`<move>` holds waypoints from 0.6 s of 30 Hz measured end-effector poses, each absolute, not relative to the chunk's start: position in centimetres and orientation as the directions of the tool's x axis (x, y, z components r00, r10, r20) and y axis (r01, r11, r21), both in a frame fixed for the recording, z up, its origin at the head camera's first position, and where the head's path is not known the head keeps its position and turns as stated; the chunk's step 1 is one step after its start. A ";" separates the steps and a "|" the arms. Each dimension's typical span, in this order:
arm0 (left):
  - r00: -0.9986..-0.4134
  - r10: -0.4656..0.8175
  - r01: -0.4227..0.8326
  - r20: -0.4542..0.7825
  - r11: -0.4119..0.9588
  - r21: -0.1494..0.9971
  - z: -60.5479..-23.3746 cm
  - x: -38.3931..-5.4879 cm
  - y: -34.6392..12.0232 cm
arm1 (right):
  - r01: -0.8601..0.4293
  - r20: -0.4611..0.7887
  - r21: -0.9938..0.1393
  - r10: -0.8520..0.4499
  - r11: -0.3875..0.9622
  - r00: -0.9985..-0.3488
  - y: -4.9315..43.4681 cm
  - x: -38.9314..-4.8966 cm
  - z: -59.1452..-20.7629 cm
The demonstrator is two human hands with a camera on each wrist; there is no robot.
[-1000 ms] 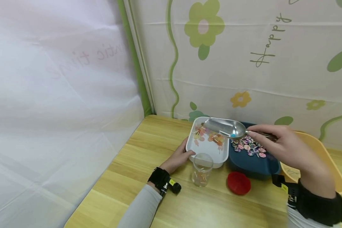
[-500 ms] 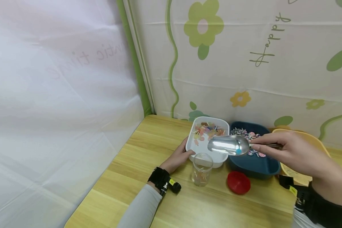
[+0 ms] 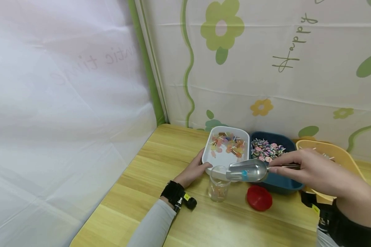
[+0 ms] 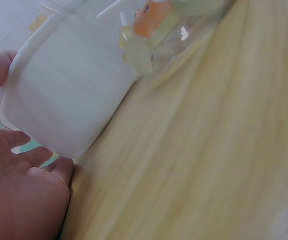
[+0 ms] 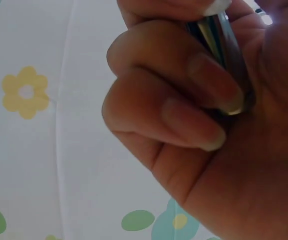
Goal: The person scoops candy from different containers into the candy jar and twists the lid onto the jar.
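Note:
My right hand [image 3: 321,171] grips the handle of a metal scoop [image 3: 258,167], fingers curled round it in the right wrist view. In the scoop lies a small blue lollipop [image 3: 244,175]. The scoop's mouth overlaps the rim of a clear plastic cup [image 3: 217,193], which stands upright with a few small candies low inside. My left hand [image 3: 191,172] holds the near left corner of a white bin [image 3: 248,139], thumb over the rim [image 4: 14,62] and the other fingers along its outer wall. Several fruit-coloured lollipops [image 3: 235,147] lie in that bin.
Right of the white bin stands a dark blue bin [image 3: 281,183] with swirl lollipops [image 3: 267,149]. Beyond it is a yellow bin [image 3: 343,156], partly behind my right hand. A small red bowl [image 3: 259,198] sits in front. A printed curtain [image 3: 235,89] hangs behind the table [image 3: 148,171].
The scoop has come from over the white bin down and toward me to the cup's rim, carrying the blue lollipop. My left hand has stayed on the white bin.

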State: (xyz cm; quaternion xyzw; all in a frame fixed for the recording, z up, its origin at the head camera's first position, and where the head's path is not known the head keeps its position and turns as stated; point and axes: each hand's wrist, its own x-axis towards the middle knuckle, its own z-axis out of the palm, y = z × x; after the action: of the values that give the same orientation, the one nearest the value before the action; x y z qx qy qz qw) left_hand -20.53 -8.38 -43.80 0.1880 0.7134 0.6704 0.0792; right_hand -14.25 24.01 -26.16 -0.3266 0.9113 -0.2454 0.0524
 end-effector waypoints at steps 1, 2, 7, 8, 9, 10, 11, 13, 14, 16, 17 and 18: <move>-0.916 0.376 0.162 0.139 0.030 0.986 -43.8 -20.5 -8.4 | -0.565 0.059 -0.482 -0.618 0.670 -0.784 24.0 -14.2 -26.2; -0.916 0.377 0.162 0.139 0.031 0.986 -43.8 -20.6 -8.4 | -0.563 0.054 -0.483 -0.619 0.671 -0.784 24.0 -14.2 -26.2; -0.918 0.376 0.159 0.131 0.044 0.986 -43.8 -20.5 -8.4 | -0.584 0.061 -0.480 -0.639 0.655 -0.767 24.1 -14.3 -26.3; -0.919 0.373 0.158 0.130 0.047 0.986 -43.8 -20.4 -8.4 | -0.587 0.062 -0.480 -0.642 0.651 -0.764 24.1 -14.3 -26.3; -0.919 0.372 0.158 0.129 0.048 0.986 -43.8 -20.4 -8.4 | -0.587 0.064 -0.480 -0.642 0.652 -0.764 24.1 -14.3 -26.3; -0.919 0.372 0.159 0.130 0.047 0.986 -43.8 -20.4 -8.4 | -0.587 0.064 -0.479 -0.641 0.652 -0.765 24.2 -14.3 -26.3; -0.920 0.371 0.157 0.128 0.049 0.986 -43.8 -20.4 -8.4 | -0.587 0.066 -0.477 -0.640 0.654 -0.766 24.2 -14.3 -26.3; -0.922 0.368 0.153 0.123 0.052 0.987 -43.7 -20.3 -8.4 | -0.582 0.066 -0.473 -0.632 0.662 -0.772 24.2 -14.3 -26.3; -0.923 0.365 0.150 0.120 0.054 0.987 -43.7 -20.3 -8.3 | -0.577 0.064 -0.472 -0.626 0.667 -0.777 24.1 -14.2 -26.3; -0.925 0.362 0.147 0.116 0.057 0.988 -43.6 -20.3 -8.3 | -0.572 0.069 -0.463 -0.616 0.677 -0.785 24.2 -14.2 -26.2; -0.925 0.362 0.146 0.115 0.058 0.988 -43.6 -20.3 -8.3 | -0.572 0.074 -0.457 -0.612 0.681 -0.788 24.2 -14.2 -26.2; -0.925 0.362 0.147 0.116 0.058 0.987 -43.5 -20.3 -8.3 | -0.569 0.078 -0.452 -0.605 0.687 -0.792 24.2 -14.3 -26.2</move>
State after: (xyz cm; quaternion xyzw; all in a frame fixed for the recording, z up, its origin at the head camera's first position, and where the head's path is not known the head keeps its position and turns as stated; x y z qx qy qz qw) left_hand -20.33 -8.31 -43.55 0.1760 0.7229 0.6632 0.0812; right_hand -14.29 24.19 -26.20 -0.3200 0.9175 -0.2329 0.0388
